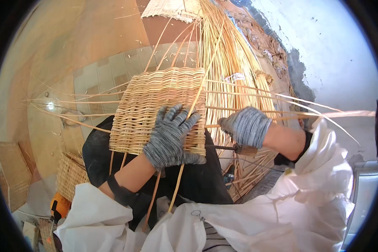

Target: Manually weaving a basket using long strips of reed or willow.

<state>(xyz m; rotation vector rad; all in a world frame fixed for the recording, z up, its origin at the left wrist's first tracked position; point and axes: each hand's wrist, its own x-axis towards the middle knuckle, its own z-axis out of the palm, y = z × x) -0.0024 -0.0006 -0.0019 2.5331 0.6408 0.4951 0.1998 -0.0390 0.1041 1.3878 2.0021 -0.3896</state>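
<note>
A square woven cane panel (135, 105) lies over my dark-clothed lap (97, 147), long stakes sticking out from its sides. My left hand (168, 134), in a grey knitted glove, lies spread on the panel's lower right part, around a long pale cane (199, 93) that crosses it diagonally. My right hand (243, 126), gloved alike, is closed at the right of the panel, its fingertips on a horizontal stake (212, 125). Just below that hand is a dark metal rod (218, 147) with a block at its end; whether my fingers touch it is hidden.
Loose cane bundles (235, 54) lie beyond the panel to the right, beside a white wall (323, 46). A pale woven piece (164, 8) is at the top. At the lower left are another woven piece (69, 176), boards (12, 176) and an orange-and-black tool (60, 206) on the floor.
</note>
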